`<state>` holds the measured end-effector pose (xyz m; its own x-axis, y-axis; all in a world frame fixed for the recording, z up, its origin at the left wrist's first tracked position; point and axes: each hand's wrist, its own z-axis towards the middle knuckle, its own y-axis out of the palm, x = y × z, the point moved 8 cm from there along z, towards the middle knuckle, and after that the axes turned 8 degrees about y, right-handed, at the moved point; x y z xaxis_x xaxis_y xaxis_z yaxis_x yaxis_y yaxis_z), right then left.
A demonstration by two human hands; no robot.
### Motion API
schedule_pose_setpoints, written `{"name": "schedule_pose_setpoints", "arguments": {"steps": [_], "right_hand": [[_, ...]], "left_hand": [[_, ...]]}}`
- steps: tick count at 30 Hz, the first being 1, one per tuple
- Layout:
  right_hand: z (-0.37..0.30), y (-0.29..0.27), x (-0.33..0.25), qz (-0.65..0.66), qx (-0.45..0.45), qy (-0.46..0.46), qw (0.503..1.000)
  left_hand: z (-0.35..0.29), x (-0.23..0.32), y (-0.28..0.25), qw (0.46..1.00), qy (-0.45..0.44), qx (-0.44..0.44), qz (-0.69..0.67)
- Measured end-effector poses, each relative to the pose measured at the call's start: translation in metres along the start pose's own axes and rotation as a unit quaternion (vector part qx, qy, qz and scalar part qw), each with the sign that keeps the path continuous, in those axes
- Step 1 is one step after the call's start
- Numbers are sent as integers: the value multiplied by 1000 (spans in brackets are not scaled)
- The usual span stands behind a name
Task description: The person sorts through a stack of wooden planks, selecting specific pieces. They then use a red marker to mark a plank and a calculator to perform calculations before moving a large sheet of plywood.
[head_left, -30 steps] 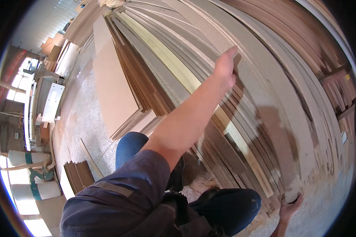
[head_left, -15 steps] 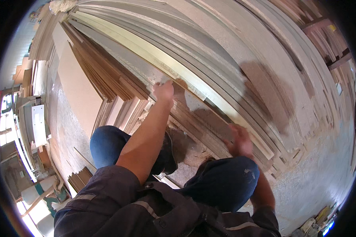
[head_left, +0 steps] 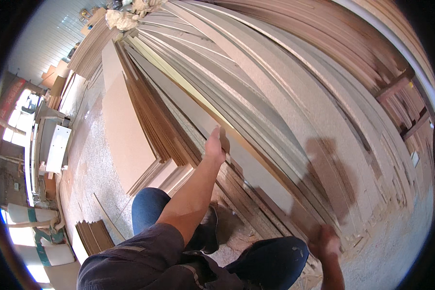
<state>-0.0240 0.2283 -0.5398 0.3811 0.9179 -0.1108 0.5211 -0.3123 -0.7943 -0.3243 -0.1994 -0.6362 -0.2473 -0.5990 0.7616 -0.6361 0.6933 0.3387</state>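
Note:
A long, narrow wooden board (head_left: 263,171) with a pale face and a brown edge stands tilted on its side, running from the far left to the near right. My left hand (head_left: 216,145) is closed on it partway along, thumb up; some of its fingers are hidden. At the board's near end, my right hand (head_left: 326,240) grips it low down, slightly blurred, beside my right knee. Behind the board a pale yellow strip (head_left: 191,92) shows only in its far part. More long boards (head_left: 241,193) lie on the near side, beneath my left forearm.
Long grey-brown boards (head_left: 295,108) are stacked to the right. Left of my arm stand brown thin panels (head_left: 152,116) and a wide pale panel (head_left: 125,111). A short bundle of brown strips (head_left: 94,234) lies near my left knee (head_left: 150,205). Dusty floor (head_left: 372,256) shows at right.
My right hand has slid toward the near end of the board. The board now stands higher, its face showing, and covers the yellow strip's near part. The view has swung round.

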Motion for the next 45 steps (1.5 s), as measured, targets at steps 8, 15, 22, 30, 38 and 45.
{"name": "schedule_pose_setpoints", "arguments": {"steps": [8, 15, 22, 30, 38, 45], "right_hand": [[-76, 37, 128, 101, 352, -130, 922], [-73, 61, 128, 138, 250, -27, 958], [-66, 7, 48, 182, 341, -92, 918], [4, -74, -28, 107, 355, -53, 927], [53, -160, -90, 81, 333, -50, 938], [-22, -82, -169, 141, 15, -118, 983]], "left_hand": [[-84, -22, 7, 994, -51, 34, 86], [-108, 9, 42, 999, 1, -35, 21], [-50, 67, 125, 992, 62, -85, 75], [13, 52, 183, 987, 6, -154, 45], [-21, 61, 168, 942, 25, -257, 215], [-132, 91, -59, 843, 51, -311, 436]]}}
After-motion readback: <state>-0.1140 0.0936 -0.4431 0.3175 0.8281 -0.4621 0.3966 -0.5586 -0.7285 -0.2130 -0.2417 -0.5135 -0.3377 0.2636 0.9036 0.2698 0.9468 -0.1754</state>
